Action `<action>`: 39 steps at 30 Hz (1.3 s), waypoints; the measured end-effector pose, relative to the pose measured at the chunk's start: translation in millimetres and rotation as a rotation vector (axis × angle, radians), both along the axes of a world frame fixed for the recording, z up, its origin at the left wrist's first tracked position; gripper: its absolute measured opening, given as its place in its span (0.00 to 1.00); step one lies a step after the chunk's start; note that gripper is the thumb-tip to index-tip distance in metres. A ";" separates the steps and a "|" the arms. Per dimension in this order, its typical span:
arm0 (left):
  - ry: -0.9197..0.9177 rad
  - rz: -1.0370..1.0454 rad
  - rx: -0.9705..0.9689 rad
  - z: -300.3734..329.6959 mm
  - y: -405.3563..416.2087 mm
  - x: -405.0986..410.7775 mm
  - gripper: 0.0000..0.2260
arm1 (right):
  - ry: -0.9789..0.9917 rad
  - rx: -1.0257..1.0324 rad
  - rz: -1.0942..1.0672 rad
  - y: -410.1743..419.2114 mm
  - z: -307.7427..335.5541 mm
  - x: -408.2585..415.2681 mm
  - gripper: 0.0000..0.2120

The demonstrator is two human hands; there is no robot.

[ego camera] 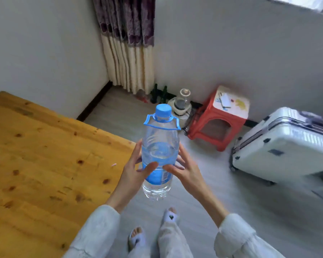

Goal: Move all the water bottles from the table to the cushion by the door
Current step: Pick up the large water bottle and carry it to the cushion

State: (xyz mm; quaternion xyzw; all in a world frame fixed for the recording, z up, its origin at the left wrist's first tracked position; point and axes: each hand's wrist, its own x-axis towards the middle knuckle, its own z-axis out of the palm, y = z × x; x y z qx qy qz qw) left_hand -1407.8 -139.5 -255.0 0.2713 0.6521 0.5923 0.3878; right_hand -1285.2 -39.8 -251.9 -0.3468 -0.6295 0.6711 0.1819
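**A:** Head view here, looking down. There's a big clear water bottle [159, 155] held upright in mid-air, off the edge of the wooden table [45, 155] and above the grey floor [222, 198]. Blue cap, blue carry handle round the neck, blue label low on the body, and water in roughly the lower half.

**B:** Both hands on it?

**A:** Yep. Left hand [132, 172] is on the bottle's left side, thumb across the front of the label, fingers wrapped round the back. Right hand [185, 170] is on the right side, thumb meeting the front near the other thumb, fingers spread and curved along the body. So both are holding the bottle, neither is empty. Pale sleeves on both arms.

**B:** Where's the bottle relative to the table?

**A:** Just right of the table's near corner, not touching it. The tabletop only has a tiny pink scrap [113, 164] near that edge, can't tell what it is.

**B:** What else is around?

**A:** A red plastic stool [213, 125] against the far wall, a white hard-shell suitcase [283, 146] to its right, and a small white appliance with a clear jug [182, 103] on the floor left of the stool. A purple and cream curtain [129, 43] hangs in the corner, with dark green bottles [158, 94] at its foot. The person's feet in slippers [171, 216] show at the bottom.
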 end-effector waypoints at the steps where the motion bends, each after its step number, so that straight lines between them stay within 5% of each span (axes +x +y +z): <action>1: -0.004 -0.054 0.010 2.2 9.5 19.8 0.29 | 0.001 0.005 -0.062 3.1 2.1 24.4 0.34; 10: 0.107 -0.567 0.098 19.4 90.9 227.1 0.30 | 0.068 0.085 -0.511 16.6 10.7 267.1 0.34; 22: 0.027 -1.159 0.243 45.2 175.8 561.3 0.27 | 0.079 0.173 -0.999 22.4 37.2 599.0 0.31; 39: -0.121 -1.827 0.342 60.3 348.8 969.2 0.27 | -0.023 0.311 -1.636 111.3 50.9 945.8 0.32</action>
